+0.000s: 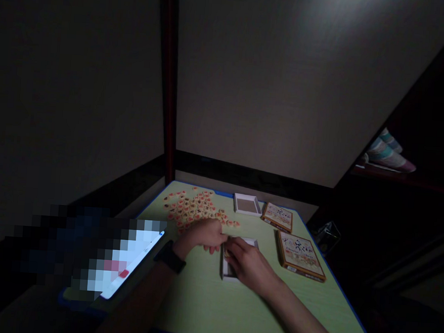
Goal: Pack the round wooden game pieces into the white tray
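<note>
My left hand (209, 233), a dark band on its wrist, reaches over the table beside the pile of round Chinese chess pieces (194, 207). Its fingers are curled, with one finger and the thumb side close to my right hand; what they hold, if anything, is hidden. My right hand (246, 262) is over the near white box tray (226, 276), covering much of it. Its fingers are closed on pale Chinese chess pieces (227, 253) at the tray's left side; how many is unclear. The loose pieces bear red or dark characters.
A second white box tray (258, 214) lies at the table's back edge. Two printed box lids (278, 216) (302, 254) lie on the right. A lit tablet (133, 262) is at the left, partly pixelated. Walls stand behind and left of the green table (204, 307).
</note>
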`<state>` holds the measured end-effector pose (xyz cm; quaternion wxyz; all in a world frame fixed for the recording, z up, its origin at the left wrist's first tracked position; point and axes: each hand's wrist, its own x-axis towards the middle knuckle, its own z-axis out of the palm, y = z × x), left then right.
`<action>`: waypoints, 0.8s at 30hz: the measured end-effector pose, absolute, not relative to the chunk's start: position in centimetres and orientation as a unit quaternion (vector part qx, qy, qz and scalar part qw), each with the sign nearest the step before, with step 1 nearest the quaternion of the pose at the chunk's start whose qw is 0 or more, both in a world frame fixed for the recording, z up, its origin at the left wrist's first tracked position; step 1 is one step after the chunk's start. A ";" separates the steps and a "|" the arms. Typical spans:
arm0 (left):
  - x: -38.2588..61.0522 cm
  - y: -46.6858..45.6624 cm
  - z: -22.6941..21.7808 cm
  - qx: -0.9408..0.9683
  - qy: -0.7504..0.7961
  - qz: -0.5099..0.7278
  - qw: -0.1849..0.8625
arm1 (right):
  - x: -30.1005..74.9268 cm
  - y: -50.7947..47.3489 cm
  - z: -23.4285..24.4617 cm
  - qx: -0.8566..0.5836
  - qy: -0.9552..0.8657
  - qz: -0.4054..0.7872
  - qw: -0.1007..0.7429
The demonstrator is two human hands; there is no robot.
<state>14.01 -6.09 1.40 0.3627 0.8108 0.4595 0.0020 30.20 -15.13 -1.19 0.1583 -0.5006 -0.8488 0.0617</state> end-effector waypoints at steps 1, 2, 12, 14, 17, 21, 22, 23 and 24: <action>14.0 -6.1 1.4 0.813 0.445 -0.016 0.376 | 30.2 -15.1 -1.3 -0.501 -0.846 0.068 0.169; 14.0 -6.0 1.3 0.815 0.431 -0.027 0.387 | 30.2 -15.1 -1.4 -0.502 -0.843 0.073 0.179; 13.7 -5.9 1.8 0.822 0.374 -0.074 0.424 | 29.9 -14.6 -2.3 -0.543 -0.799 0.086 0.243; 13.7 -5.8 1.7 0.820 0.376 -0.078 0.425 | 29.8 -14.5 -2.4 -0.544 -0.797 0.088 0.248; 13.7 -5.5 1.4 0.818 0.378 -0.081 0.426 | 30.0 -14.4 -2.2 -0.533 -0.797 0.091 0.269; 13.6 -5.3 1.1 0.825 0.369 -0.073 0.422 | 30.5 -14.3 -1.8 -0.524 -0.784 0.087 0.320; 13.5 -5.3 1.1 0.828 0.367 -0.070 0.418 | 30.6 -14.3 -1.8 -0.526 -0.782 0.090 0.321; 13.5 -5.2 1.0 0.830 0.365 -0.067 0.415 | 30.7 -14.3 -1.7 -0.529 -0.782 0.096 0.315; 13.5 -5.2 1.0 0.832 0.364 -0.064 0.414 | 30.8 -14.2 -1.7 -0.531 -0.783 0.105 0.305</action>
